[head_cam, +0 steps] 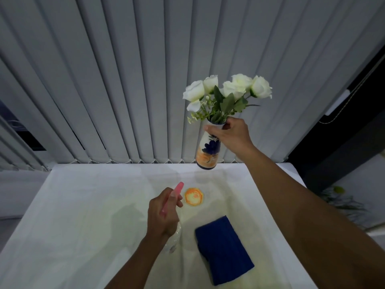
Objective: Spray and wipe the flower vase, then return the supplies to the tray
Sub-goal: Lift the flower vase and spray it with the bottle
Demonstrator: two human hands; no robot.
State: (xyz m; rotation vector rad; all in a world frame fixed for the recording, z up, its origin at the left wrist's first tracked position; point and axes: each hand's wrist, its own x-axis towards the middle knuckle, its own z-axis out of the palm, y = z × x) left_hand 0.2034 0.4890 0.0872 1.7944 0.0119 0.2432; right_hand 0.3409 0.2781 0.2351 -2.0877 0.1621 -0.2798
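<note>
My right hand (231,135) grips the neck of a white flower vase (208,152) painted with blue and orange flowers, holding it in the air above the table's far edge. White roses (227,88) stick out of its top. My left hand (163,213) holds a clear spray bottle (174,239) with a pink spray head (177,189), its nozzle pointing up towards the vase. A folded blue cloth (225,249) lies on the table near my right forearm.
An orange and white octagonal coaster (193,196) lies on the white-covered table (83,215), below the vase. Grey vertical blinds (125,80) hang right behind the table. Some greenery (341,201) sits off the table's right side.
</note>
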